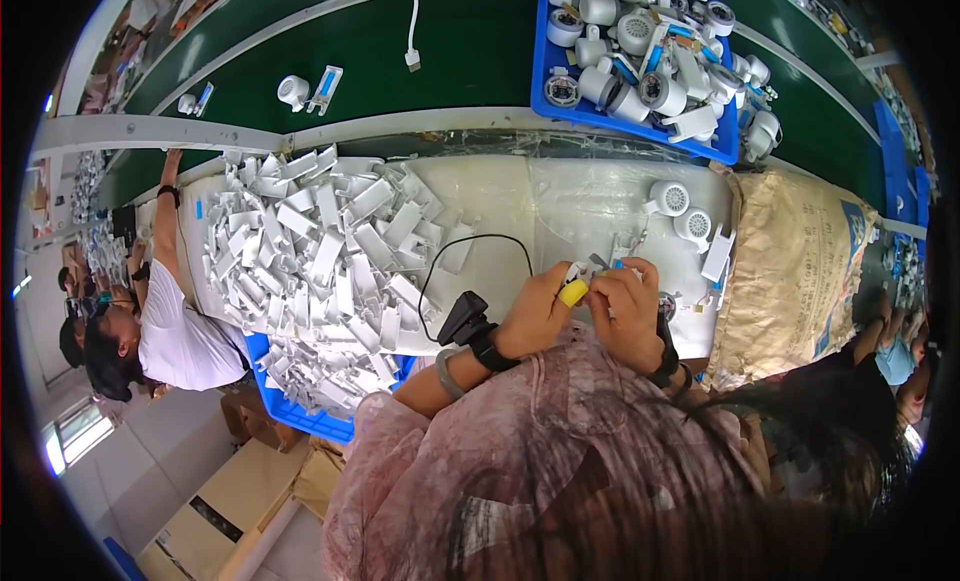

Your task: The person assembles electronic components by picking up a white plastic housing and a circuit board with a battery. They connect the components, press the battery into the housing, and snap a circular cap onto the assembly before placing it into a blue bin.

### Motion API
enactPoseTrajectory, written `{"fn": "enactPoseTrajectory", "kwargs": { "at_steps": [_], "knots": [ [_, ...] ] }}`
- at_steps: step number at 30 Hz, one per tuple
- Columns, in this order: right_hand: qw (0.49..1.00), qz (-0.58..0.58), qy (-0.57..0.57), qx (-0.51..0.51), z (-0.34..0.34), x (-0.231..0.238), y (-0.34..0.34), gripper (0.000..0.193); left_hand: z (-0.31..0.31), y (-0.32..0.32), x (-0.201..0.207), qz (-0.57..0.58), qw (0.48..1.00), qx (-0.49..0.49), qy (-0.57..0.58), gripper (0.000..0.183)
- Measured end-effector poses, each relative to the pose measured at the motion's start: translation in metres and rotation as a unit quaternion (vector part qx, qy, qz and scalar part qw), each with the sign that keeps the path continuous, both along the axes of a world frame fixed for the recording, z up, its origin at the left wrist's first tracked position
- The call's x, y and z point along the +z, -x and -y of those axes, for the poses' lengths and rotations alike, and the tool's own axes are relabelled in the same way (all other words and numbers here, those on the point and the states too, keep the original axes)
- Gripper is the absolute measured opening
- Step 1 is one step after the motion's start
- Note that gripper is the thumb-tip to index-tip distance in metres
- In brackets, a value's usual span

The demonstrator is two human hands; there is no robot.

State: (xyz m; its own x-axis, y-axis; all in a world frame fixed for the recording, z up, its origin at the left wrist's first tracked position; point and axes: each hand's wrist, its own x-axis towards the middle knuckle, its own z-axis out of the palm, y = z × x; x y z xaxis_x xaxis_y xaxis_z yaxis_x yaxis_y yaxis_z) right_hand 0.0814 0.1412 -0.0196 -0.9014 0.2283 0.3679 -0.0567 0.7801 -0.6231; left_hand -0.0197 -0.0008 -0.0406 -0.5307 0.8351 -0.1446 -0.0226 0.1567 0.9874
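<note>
My left hand [540, 306] is closed at the front edge of the work surface, in front of my body. A small white plastic part [575, 272] shows at its fingertips, beside a yellow band [573, 293] that seems to be wrapped around a finger. Close against it, my right hand [625, 306] has its fingers bent in a pinch; whatever they grip is mostly covered. A small grey piece [598, 262] sticks up between the two hands. Just beyond them lie two round white housings with perforated faces [670, 198] and a white plate with a blue strip [717, 256].
A big heap of white plastic covers [325, 246] spreads to the left, above a blue crate [330, 421] of more covers. A blue bin [640, 136] full of assembled units stands on the green conveyor [450, 61]. Right is a brown paper sack [785, 271]; a co-worker [180, 331] reaches in at left.
</note>
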Motion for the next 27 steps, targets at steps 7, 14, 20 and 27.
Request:
{"fn": "enactPoseTrajectory", "kwargs": {
  "at_steps": [7,14,20,27],
  "knots": [
    [0.997,0.016,0.024,-0.072,-0.018,0.003,0.006,0.028,0.003,0.06,-0.02,0.214,0.97,0.077,-0.088,0.028],
    [0.96,0.222,-0.016,-0.172,-0.089,-0.047,-0.022,0.024,0.002,0.192,-0.024,-0.093,0.964,0.248,-0.015,0.03],
    [0.954,0.224,-0.156,-0.125,-0.09,-0.073,-0.023,0.021,-0.015,0.14,-0.073,-0.423,0.88,0.209,0.053,0.061],
    [0.95,0.176,-0.255,-0.027,-0.106,-0.081,-0.005,0.021,-0.035,0.009,-0.137,0.004,0.999,-0.028,0.019,0.052]
  ]
}}
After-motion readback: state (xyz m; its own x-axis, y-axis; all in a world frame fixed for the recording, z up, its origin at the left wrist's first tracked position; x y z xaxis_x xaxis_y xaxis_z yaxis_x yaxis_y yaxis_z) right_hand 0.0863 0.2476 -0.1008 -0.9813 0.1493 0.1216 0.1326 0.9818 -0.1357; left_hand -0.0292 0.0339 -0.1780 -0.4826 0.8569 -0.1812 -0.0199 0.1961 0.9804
